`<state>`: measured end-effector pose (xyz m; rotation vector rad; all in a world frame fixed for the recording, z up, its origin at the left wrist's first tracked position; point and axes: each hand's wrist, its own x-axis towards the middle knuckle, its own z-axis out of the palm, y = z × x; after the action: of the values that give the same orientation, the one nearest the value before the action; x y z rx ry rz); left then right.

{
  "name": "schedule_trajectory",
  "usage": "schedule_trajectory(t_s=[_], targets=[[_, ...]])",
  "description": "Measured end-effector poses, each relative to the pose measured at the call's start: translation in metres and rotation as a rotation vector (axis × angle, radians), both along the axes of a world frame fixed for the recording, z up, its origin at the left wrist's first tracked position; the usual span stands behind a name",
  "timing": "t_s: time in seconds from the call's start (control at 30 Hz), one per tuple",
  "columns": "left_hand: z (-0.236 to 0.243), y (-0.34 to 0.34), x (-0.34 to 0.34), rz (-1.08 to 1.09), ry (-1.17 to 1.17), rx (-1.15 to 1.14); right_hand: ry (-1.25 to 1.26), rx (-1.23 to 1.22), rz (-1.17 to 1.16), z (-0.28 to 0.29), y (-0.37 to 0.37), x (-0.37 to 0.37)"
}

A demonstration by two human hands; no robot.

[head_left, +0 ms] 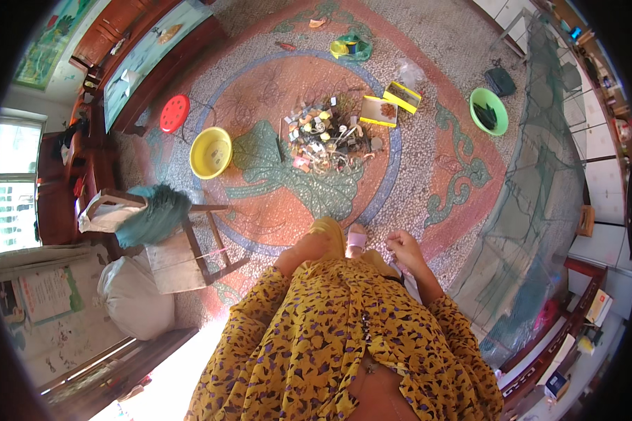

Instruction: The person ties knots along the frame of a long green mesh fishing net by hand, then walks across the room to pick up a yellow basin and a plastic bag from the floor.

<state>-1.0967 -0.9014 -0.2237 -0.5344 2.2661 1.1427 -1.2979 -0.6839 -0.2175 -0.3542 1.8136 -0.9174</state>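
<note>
My left hand [309, 247] is against the yellow trouser leg [327, 230], its fingertips too unclear to show whether it grips the cloth. My right hand [402, 247] hangs beside my other leg with its fingers curled; whatever it might hold is hidden. Below me a pink slipper [357, 240] shows on the patterned floor [316, 203]. Farther forward lies a heap of small mixed items [323, 137], with two yellow-rimmed boxes [379, 111] at its right.
A yellow basin [211, 152], a red stool [175, 112], a wooden chair [172, 259] with teal netting [151, 217] and a white sack [135, 298] are leftward. A green basin [489, 112] and long grey netting [512, 210] are rightward. A green bag [351, 47] lies farther ahead.
</note>
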Motion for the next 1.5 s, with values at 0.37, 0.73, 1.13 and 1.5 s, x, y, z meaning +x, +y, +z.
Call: schedule_trajectory(t_s=[0.37,0.73,1.13,1.5], targets=[[-0.024,-0.059,-0.095,-0.175,-0.197,0.137,0.087,0.056,0.101,-0.040,-0.008,-0.055],[-0.050,-0.164,-0.127,-0.119,-0.318,-0.004,0.344,0.162,0.120,0.000,-0.094,-0.127],[-0.019,-0.186,-0.245,0.052,-0.383,0.103,0.357,0.463,0.655,-0.046,-0.159,-0.280],[-0.035,-0.212,-0.428,0.301,-0.324,0.041,0.144,0.127,0.509,-0.048,-0.188,-0.484]])
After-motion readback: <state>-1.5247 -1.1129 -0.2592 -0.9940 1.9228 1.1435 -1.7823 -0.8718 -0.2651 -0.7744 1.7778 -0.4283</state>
